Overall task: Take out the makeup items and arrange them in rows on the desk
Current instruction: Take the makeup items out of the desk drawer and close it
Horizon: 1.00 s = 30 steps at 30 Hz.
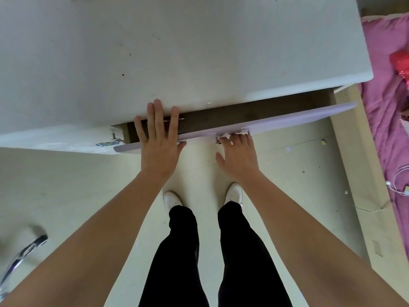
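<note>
While I stand at the white surface [177, 52], looking straight down, my right hand [238, 156] is curled over the handle [232, 135] of the drawer [243, 124], fingers hooked round the bar and thumb loose to the side. My left hand [159, 138] is spread flat and grasps nothing; its palm lies over the drawer's lilac front near the left end, and its fingertips reach across the gap to touch the front edge of the surface. The drawer stands part way out, angled so the gap is wider toward the right. Inside I see only dark brown shadow; whatever makeup it holds is hidden, and I cannot tell where those items are. The top of the surface carries just a few small dark specks.

A second metal handle [108, 143] shows just left of the drawer, on the white panel below the top. Beneath my arms are my black trousers [183, 251] and white shoes [172, 199] on the pale floor [77, 185], toes pointing at the drawer. At the lower left, a chrome chair leg [24, 253] comes in blurred. To the right, beyond a wooden frame, a bed [385, 118] is covered in pink cloth, with something red [400, 63] lying on it near the edge of view and a white cable [398, 180] further down.
</note>
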Each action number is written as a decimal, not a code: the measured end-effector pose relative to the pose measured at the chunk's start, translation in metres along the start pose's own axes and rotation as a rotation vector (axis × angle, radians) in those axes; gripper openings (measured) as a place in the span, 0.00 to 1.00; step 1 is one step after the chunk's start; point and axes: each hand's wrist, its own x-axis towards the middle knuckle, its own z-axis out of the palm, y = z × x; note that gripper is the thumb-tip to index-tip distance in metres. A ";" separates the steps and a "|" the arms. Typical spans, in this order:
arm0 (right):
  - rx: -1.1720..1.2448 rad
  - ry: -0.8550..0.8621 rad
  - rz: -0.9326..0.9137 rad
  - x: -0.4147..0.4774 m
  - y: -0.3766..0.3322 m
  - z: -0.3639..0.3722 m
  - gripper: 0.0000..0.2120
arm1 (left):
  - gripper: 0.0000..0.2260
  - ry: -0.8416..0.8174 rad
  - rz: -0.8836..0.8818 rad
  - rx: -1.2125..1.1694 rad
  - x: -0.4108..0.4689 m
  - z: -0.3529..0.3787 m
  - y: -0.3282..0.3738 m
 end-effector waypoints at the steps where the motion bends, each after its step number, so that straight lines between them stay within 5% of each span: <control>1: -0.013 0.029 -0.013 -0.003 0.001 0.003 0.18 | 0.33 0.001 0.007 -0.031 -0.010 0.002 0.003; 6: -0.033 0.184 -0.054 -0.005 0.006 0.008 0.08 | 0.12 0.092 -0.029 -0.231 -0.032 -0.003 0.008; 12: -0.030 0.258 -0.078 -0.019 0.012 0.018 0.23 | 0.10 0.083 0.032 -0.231 -0.044 -0.003 0.010; 25: -0.078 0.152 -0.079 -0.100 0.011 0.046 0.19 | 0.06 0.119 0.067 -0.204 -0.122 0.000 0.036; 30: -0.159 0.102 -0.127 -0.114 0.015 0.040 0.20 | 0.11 0.041 0.080 -0.216 -0.149 0.003 0.047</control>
